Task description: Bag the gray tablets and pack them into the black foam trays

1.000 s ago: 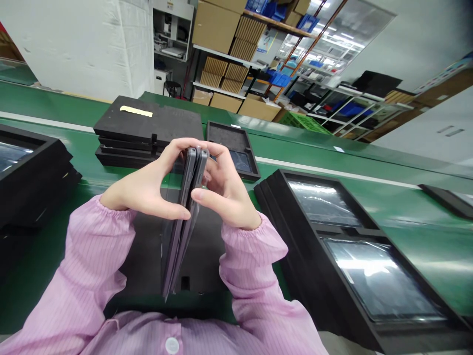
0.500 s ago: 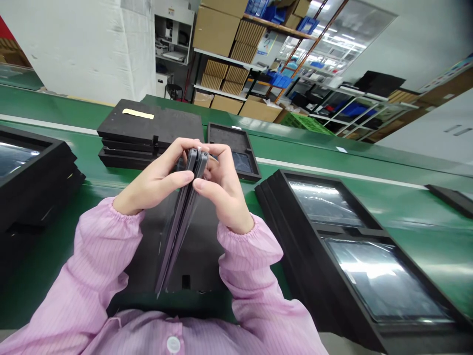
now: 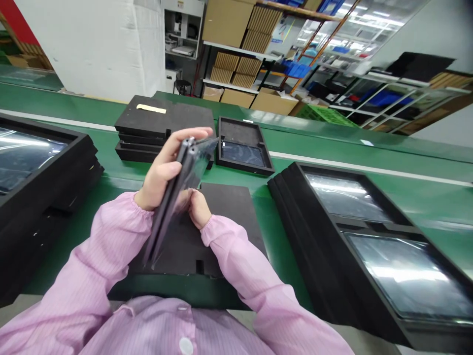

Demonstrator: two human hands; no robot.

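Black tray stacks (image 3: 295, 236) flank two held slabs (image 3: 174, 199), apparently tablets.

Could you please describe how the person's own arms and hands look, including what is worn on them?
The left hand and right hand wear no gloves; I see no ring or watch, though some fingers are hidden. The left sleeve and right sleeve are long, loose and pale pink with fine stripes, ending in gathered cuffs at the wrists.
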